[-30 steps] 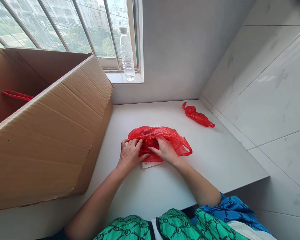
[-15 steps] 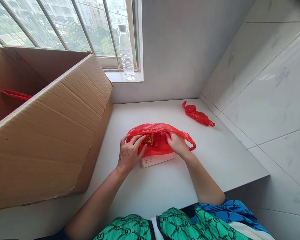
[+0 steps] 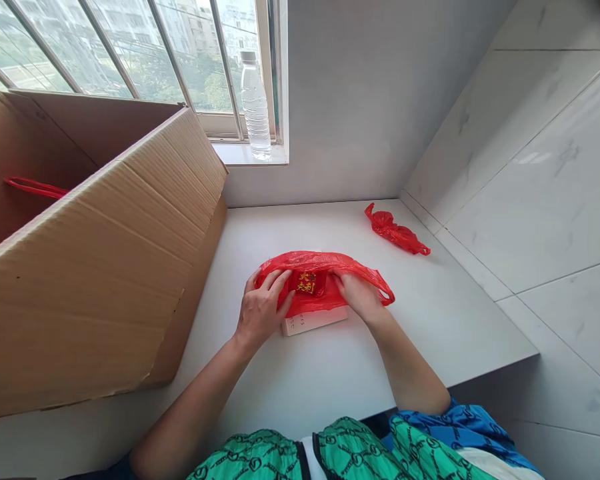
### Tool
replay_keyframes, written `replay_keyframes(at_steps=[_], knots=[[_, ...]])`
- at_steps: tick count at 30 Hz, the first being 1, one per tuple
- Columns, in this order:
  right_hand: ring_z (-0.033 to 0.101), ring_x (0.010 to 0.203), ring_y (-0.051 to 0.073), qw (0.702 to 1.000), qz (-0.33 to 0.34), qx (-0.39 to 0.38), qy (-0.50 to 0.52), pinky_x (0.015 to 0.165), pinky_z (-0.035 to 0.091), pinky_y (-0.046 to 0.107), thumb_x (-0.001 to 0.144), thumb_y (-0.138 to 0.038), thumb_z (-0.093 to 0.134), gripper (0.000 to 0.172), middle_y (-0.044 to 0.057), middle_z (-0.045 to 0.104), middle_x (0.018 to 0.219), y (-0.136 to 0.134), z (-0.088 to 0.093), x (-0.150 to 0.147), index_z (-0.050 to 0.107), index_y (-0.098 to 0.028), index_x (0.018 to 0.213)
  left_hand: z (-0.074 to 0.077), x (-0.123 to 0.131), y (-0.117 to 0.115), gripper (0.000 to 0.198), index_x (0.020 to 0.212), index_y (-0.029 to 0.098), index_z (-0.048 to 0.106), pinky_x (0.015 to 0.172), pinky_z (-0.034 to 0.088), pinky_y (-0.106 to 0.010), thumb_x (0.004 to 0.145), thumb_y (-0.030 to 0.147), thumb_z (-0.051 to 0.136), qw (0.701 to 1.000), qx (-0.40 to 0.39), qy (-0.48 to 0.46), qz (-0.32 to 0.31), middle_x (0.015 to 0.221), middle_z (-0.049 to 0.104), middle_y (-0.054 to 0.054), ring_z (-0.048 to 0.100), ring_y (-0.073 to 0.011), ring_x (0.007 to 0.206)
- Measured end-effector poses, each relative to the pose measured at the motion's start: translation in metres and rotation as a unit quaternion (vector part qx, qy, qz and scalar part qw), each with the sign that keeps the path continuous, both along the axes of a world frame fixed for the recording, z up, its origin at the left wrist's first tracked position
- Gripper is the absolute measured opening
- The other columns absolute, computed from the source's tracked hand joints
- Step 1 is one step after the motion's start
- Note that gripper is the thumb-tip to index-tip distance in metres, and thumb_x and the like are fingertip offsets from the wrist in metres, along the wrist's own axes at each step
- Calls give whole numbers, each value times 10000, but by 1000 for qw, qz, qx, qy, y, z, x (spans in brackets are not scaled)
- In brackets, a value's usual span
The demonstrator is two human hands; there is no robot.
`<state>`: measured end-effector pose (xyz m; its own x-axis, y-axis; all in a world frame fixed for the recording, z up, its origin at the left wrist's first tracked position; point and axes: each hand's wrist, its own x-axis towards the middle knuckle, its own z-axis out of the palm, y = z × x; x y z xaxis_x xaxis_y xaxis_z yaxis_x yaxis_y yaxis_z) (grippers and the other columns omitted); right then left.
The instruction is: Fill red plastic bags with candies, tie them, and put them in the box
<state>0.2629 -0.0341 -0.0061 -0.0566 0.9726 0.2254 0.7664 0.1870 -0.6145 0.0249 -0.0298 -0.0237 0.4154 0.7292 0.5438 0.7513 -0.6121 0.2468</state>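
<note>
Hands apart on my remote feed: the left hand [image 3: 263,310] and right hand [image 3: 360,297] each clamp one side of a red plastic carrier bag [image 3: 325,261], apparently to hold its mouth spread around a gold-lettered red packet [image 3: 306,283]. Beneath the bag, a white box [image 3: 314,321] rests on the white counter [image 3: 430,313]. Farther off lie a crumpled red bag [image 3: 394,230], a cardboard carton [image 3: 105,267] holding a red strap [image 3: 35,188], and a water bottle [image 3: 255,107] on the windowsill [image 3: 247,155].
</note>
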Motion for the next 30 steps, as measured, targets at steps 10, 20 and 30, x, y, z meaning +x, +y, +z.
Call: replay_keyframes(at_steps=[10, 20, 30], knots=[[608, 1195, 279, 992, 87, 35, 85, 985, 505, 441, 982, -378, 498, 394, 75, 653, 1294, -28, 36, -6, 582, -272, 1353, 24, -16, -9, 430, 1395, 289, 504, 1159, 300, -487, 965, 291, 530, 996, 65, -44, 30, 1495, 463, -110, 674, -211, 988], [599, 628, 157, 976, -157, 130, -75, 537, 466, 289, 866, -578, 629, 416, 32, 675, 913, -91, 52, 67, 627, -235, 1100, 33, -48, -51, 370, 1077, 249, 576, 543, 389, -249, 929, 578, 495, 958, -211, -64, 183, 924, 644, 5, 585, -138, 642], [616, 745, 169, 997, -38, 62, -13, 578, 445, 277, 909, -459, 609, 237, 20, 648, 877, -61, 87, 86, 634, -238, 827, 70, -22, -1, 280, 764, 209, 584, 533, 280, -247, 879, 464, 593, 959, -219, -118, 133, 674, 590, 9, 482, -135, 575]])
